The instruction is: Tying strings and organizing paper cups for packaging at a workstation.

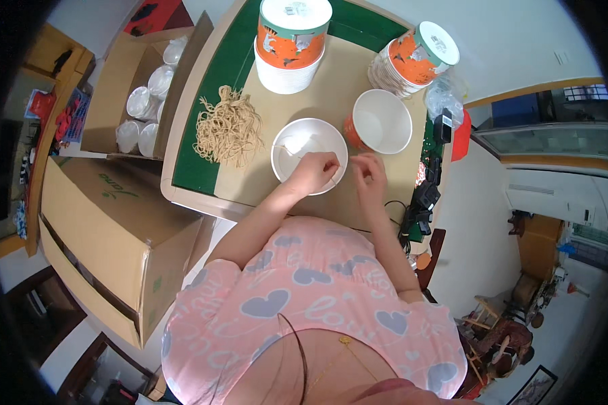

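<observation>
Counter (209, 172): green top with pale wood rim, a tan sheet (331, 88) laid over its middle and right part. White paper bowl (297, 145) sits on the sheet near the front edge, open side up. Left hand (314, 172) lies over the bowl's front rim, fingers (331, 164) pressed together, pinching a thin pale string (287, 151) that runs across the bowl's inside. Right hand (368, 172) just beside the left, fingers curled and closed at the bowl's right rim; cannot tell whether they hold the same string.

Second open bowl (383, 121), orange outside, stands just right of the first. Loose heap of tan strings (228, 128) on the green to the left. Two stacks of orange-printed bowls at the back: one upright (292, 44), one tilted (412, 61).

Room: white tiled floor (520, 40). Open carton of clear lids (145, 88) left of the counter; a larger closed cardboard box (108, 236) nearer the person. Dark small items (422, 202) along the counter's right edge.
</observation>
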Tool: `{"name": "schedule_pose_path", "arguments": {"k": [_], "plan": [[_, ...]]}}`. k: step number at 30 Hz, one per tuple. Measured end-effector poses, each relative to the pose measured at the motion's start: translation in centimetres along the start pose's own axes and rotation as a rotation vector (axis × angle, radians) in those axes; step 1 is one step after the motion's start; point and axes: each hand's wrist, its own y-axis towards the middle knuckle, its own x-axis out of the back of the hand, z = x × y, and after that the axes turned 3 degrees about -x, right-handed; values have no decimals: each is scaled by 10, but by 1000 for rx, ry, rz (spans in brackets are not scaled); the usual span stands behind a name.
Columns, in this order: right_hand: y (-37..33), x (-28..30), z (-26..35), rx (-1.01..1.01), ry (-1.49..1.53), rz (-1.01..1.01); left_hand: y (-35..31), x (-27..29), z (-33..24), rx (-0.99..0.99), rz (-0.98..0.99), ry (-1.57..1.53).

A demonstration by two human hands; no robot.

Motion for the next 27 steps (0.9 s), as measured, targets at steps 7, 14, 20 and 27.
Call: {"name": "schedule_pose_path", "arguments": {"k": [7,14,20,27], "plan": [[36,10,11,274,-503,377,5,12,-11,38,-24,-109],[13,3,-7,-104,-248,280,-3,4,-18,100,95,-224],[-15,-5,-17,-414,442,-12,-1,-17,-6,173,108,-421],[-43,-8,-28,-410,343,-125,-1,18,-24,30,345,50]]}}
